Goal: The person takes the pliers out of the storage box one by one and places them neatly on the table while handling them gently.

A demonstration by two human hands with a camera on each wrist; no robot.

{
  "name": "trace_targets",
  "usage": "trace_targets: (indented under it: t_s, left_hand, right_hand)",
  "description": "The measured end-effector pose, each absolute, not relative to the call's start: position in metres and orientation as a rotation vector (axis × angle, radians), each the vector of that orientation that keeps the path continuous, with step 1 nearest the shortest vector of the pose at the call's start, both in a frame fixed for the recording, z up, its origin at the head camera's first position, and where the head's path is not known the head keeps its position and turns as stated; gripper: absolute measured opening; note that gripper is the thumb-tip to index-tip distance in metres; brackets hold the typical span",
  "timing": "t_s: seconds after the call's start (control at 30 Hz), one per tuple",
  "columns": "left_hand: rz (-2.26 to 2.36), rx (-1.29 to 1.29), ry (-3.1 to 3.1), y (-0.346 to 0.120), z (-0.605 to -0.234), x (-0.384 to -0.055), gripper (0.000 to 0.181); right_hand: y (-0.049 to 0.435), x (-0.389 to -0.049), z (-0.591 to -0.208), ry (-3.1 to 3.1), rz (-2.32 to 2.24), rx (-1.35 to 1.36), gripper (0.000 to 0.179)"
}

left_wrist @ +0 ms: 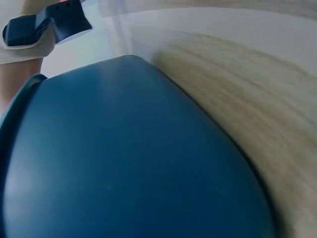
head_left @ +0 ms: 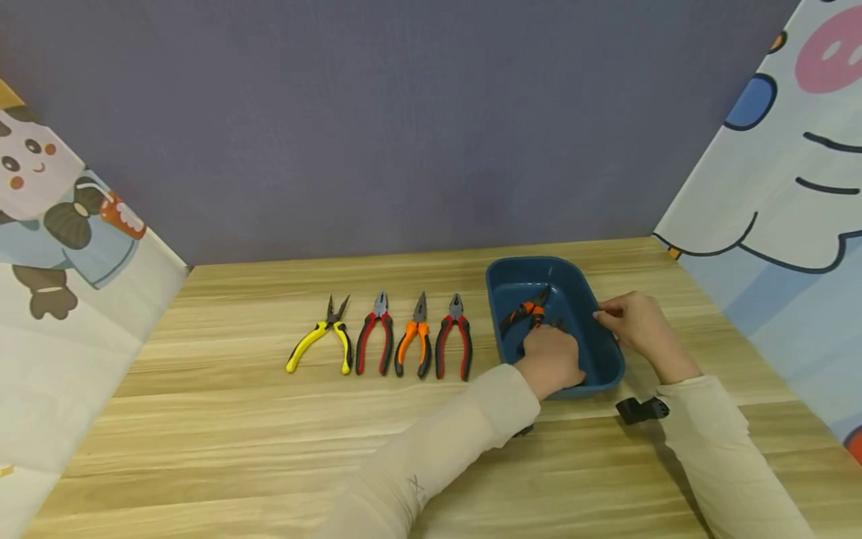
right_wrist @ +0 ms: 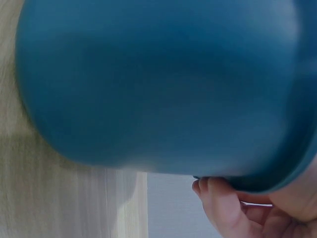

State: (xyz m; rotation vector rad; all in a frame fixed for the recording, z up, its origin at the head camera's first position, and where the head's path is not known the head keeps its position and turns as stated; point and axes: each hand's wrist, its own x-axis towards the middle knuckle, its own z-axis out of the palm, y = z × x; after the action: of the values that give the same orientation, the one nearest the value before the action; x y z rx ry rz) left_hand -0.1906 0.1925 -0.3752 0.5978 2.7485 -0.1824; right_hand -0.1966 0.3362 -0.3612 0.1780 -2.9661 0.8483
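Observation:
A blue plastic basin (head_left: pixel 609 374) stands at the right of the table. My left hand (head_left: pixel 551 359) reaches down into it, back of the hand up; its fingertips are hidden, so I cannot see whether they grip anything. Just beyond that hand, orange-and-black pliers (head_left: pixel 537 311) lie in the basin, and a small dark tip of another thing shows near the knuckles. My right hand (head_left: pixel 633 322) pinches the basin's right rim. In the right wrist view, the fingers (right_wrist: pixel 225 206) touch the rim from outside. The left wrist view is mostly filled by the basin's outer wall (left_wrist: pixel 129 158).
Left of the basin stand in a row yellow-and-black long-nose pliers (head_left: pixel 310 348), red-and-black pliers (head_left: pixel 387 326), orange-and-black long-nose pliers (head_left: pixel 420 329) and more red-and-black pliers (head_left: pixel 446 337). A grey panel (head_left: pixel 417 135) rises behind the wooden table (head_left: pixel 236 449).

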Motion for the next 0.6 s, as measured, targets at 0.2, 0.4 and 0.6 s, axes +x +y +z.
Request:
trace_targets:
  t_s: [0.2, 0.4, 0.6]
  left_hand:
    - [-0.317, 0.553, 2.754, 0.204, -0.377, -0.191, 0.059]
    - [-0.382, 0.502, 2.74, 0.21, -0.378, -0.191, 0.054]
    - [-0.343, 0.482, 2.747, 0.212, -0.379, -0.193, 0.043]
  right_hand:
    - [0.337, -0.197, -0.361, -2.972, 0.842, 0.171, 0.029]
    - [0.34, -0.198, -0.363, -2.997, 0.916, 0.127, 0.032]
    - [0.341, -0.197, -0.363, -3.003, 0.912, 0.133, 0.033]
